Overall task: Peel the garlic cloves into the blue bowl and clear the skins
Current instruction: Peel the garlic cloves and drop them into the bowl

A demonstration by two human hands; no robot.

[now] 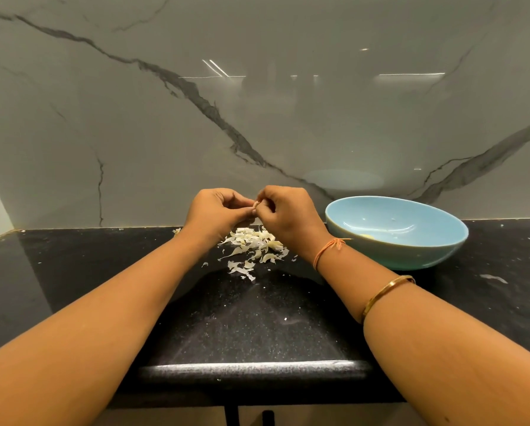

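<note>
Your black counter (pixel 257 321) meets a veined marble wall (pixel 134 118); its rounded front edge lies low in frame. At centre, your left hand (pixel 217 212) and right hand (pixel 286 212) pinch a garlic clove (pixel 255 205) above the skins (pixel 254 247); the blue bowl (pixel 411 256) sits to their right.

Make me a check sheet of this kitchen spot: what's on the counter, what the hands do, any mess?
Surface: black speckled counter, white flecks on it.
Job's things: garlic clove being peeled; blue bowl at right, what looks like a peeled clove inside; skins piled on the counter.
Clutter: pale scrap right of the bowl.
Grippers: left hand and right hand both pinch the clove.
Cables: nothing seen.
Surroundings: grey veined marble wall behind.
</note>
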